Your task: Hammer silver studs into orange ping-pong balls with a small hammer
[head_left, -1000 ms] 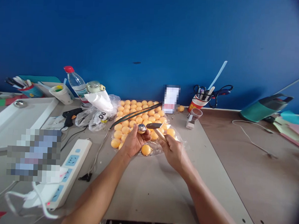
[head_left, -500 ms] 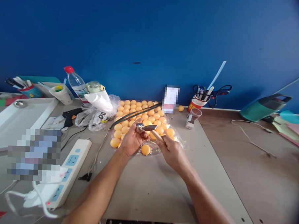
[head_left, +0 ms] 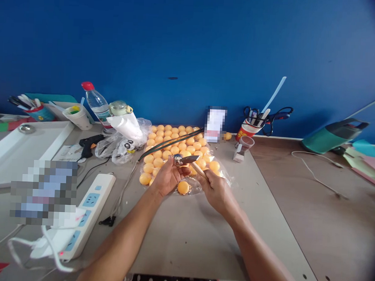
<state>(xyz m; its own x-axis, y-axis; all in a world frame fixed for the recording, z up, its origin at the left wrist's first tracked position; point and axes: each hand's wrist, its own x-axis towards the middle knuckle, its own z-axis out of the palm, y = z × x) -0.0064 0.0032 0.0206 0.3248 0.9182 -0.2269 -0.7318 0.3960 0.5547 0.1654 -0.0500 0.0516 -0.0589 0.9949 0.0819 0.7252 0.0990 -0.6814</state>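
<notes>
My right hand (head_left: 218,189) is wrapped round the pale wooden handle of a hammer (head_left: 198,169), whose dark head tapers to a point on the right. At the head's left end my left hand (head_left: 167,177) holds a shiny silver round piece (head_left: 178,159) near the thumb, palm turned up and fingers curled. Whether that piece is separate from the hammer head cannot be made out. Below the hands, one orange ball (head_left: 183,187) sits with small shiny bits around it on clear plastic. Behind them lie rows of orange balls (head_left: 167,138) in a clear bag.
A dark strap (head_left: 171,144) crosses the balls. Left stand a power strip (head_left: 93,200), glue gun (head_left: 89,145), white tray (head_left: 55,139), bottle (head_left: 97,105) and paper cup (head_left: 79,118). Right are a red cup of tools (head_left: 248,130), small clear cup (head_left: 246,142) and green jug (head_left: 330,136).
The hammer head and silver piece have shifted slightly right. The fingers of my left hand have loosened and spread a little; my right hand keeps its grip on the hammer handle.
</notes>
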